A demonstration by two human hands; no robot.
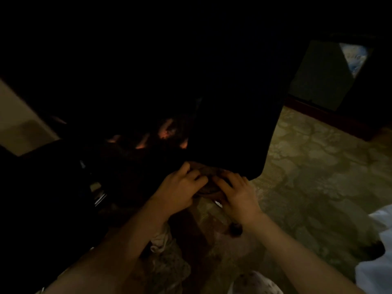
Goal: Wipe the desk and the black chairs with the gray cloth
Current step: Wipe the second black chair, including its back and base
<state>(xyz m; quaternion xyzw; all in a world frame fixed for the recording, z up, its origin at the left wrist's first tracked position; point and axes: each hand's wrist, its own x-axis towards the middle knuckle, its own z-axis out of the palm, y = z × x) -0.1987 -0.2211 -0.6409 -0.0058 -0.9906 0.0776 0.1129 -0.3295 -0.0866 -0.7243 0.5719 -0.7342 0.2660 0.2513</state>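
The scene is very dark. A black chair (pixel 233 124) fills the centre, its lower edge just above my hands. My left hand (pixel 180 187) and my right hand (pixel 237 194) meet at that lower edge, fingers curled round a bunched dark cloth (pixel 209 183) held between them. The cloth is mostly hidden by my fingers and looks brownish-grey in this light. The desk cannot be made out in the darkness.
Patterned greenish carpet (pixel 318 177) spreads to the right. A dark red skirting (pixel 328 117) runs under a dark cabinet (pixel 322 75) at the back right. A pale surface (pixel 19 128) shows at the left edge, white fabric (pixel 379 262) at the lower right.
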